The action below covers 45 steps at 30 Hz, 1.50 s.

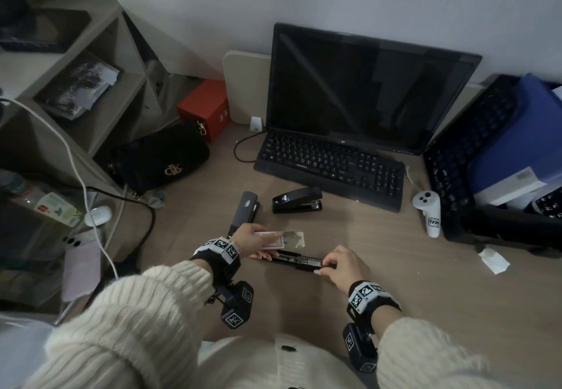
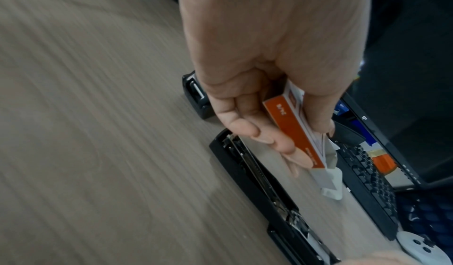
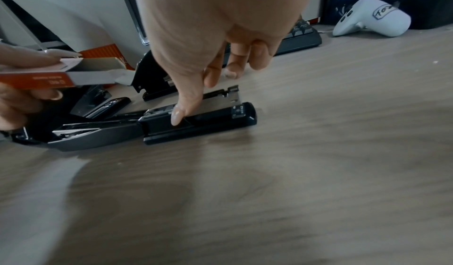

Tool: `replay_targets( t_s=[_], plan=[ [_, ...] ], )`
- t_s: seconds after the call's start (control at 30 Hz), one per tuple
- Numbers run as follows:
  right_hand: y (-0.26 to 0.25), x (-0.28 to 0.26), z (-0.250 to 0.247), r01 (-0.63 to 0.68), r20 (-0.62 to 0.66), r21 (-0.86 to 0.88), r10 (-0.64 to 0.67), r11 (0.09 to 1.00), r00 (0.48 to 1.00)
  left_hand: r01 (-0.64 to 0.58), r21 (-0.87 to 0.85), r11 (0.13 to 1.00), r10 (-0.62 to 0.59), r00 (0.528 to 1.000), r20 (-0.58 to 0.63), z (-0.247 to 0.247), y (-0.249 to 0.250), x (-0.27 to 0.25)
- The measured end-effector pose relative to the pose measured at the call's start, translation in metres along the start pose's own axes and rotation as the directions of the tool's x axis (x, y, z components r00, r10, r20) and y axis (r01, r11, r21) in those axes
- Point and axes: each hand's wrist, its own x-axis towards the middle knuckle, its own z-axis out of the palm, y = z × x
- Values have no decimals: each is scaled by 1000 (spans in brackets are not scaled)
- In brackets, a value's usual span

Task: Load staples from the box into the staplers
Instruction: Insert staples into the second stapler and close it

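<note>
A black stapler (image 1: 299, 262) lies opened out flat on the desk in front of me, its metal staple channel (image 2: 257, 176) exposed. My right hand (image 1: 322, 267) holds its right half, thumb (image 3: 177, 117) on the near side and fingers behind it. My left hand (image 1: 264, 245) pinches an orange and white staple box (image 2: 291, 129) just above the stapler's left end, with the grey inner tray (image 1: 293, 238) slid out to the right. Two more staplers lie behind, a grey one (image 1: 246, 212) and a black one (image 1: 298, 200), both closed.
Keyboard (image 1: 331, 169) and dark monitor (image 1: 365, 90) stand behind the staplers. A white controller (image 1: 428, 212), a scrap of paper (image 1: 494, 259) and a black crate (image 1: 474, 145) are at the right. A black handbag (image 1: 164, 160), cables and a phone (image 1: 82, 264) are at the left.
</note>
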Motion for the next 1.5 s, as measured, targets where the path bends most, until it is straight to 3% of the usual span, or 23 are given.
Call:
replay_targets(
  t_s=[0.13,0.33,0.47,0.6,0.7,0.83,1.03,1.33,1.5],
  plan=[
    [0,0,0,33,65,10,-33,999,997,-9,24,1000,9,1000,-19,2,2,2],
    [-1,-2,-5,60,66,43,-63,997,996,-5,17,1000,6,1000,-15,4,6,1],
    [-9,-3,-14,145,-65,107,-138,984,988,-14,52,999,15,1000,-23,2,9,0],
    [-24,2,-23,276,-225,191,-232,942,946,-64,106,992,72,995,-74,5,14,0],
    [-39,7,-27,328,-270,243,-262,913,927,-107,193,975,125,989,-82,8,19,3],
    [-53,11,-28,241,-204,202,-199,949,958,-145,140,980,151,988,-33,17,35,-1],
    [-56,18,-25,67,-117,388,-23,919,993,-230,166,959,233,973,0,23,53,-12],
    [-56,26,-26,51,-62,560,-20,827,998,-263,125,957,271,961,-49,27,61,-11],
    [-53,28,-26,0,72,732,-77,681,994,-301,185,935,309,951,-18,24,70,-14]
  ],
)
